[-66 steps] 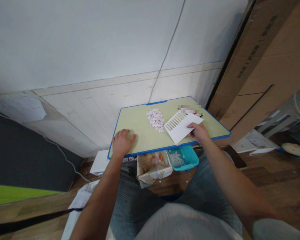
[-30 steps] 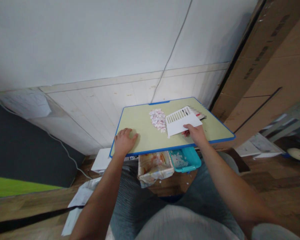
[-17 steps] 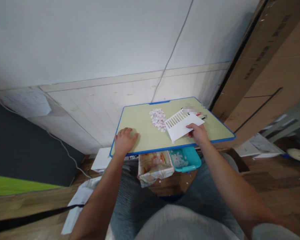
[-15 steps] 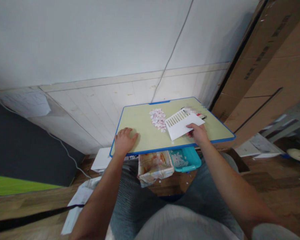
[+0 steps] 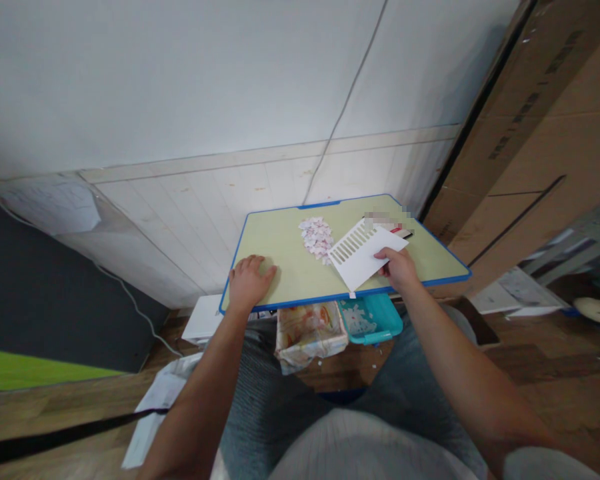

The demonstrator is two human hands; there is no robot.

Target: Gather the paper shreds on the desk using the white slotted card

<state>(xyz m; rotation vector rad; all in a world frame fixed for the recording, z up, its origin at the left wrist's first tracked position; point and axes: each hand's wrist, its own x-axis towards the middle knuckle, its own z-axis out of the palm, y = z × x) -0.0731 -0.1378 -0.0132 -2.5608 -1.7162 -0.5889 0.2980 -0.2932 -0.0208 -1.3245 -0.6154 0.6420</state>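
Observation:
My right hand point(image 5: 398, 268) pinches the right edge of a white card point(image 5: 365, 263) that has a row of long slots cut along its far side. The card is tilted over the right half of a pale yellow-green table point(image 5: 290, 280) with a blue rim. At the card's near corner a small white paper piece point(image 5: 352, 295) lies by the table's front edge. Left of the card is a pile of small whitish-pink paper pieces point(image 5: 316, 239). My left hand point(image 5: 251, 283) rests flat on the table's left side, fingers spread, holding nothing.
Under the front edge sit a bin with a patterned plastic liner point(image 5: 310, 340) and a turquoise basket point(image 5: 380, 327) holding white scraps. A partly blurred flat item point(image 5: 403, 232) lies behind the card. Large cardboard boxes point(image 5: 520, 167) stand at the right.
My right hand has turned the card and drawn it slightly nearer. The small paper piece has slid to the table's front edge with the card's corner. My left hand has stayed put.

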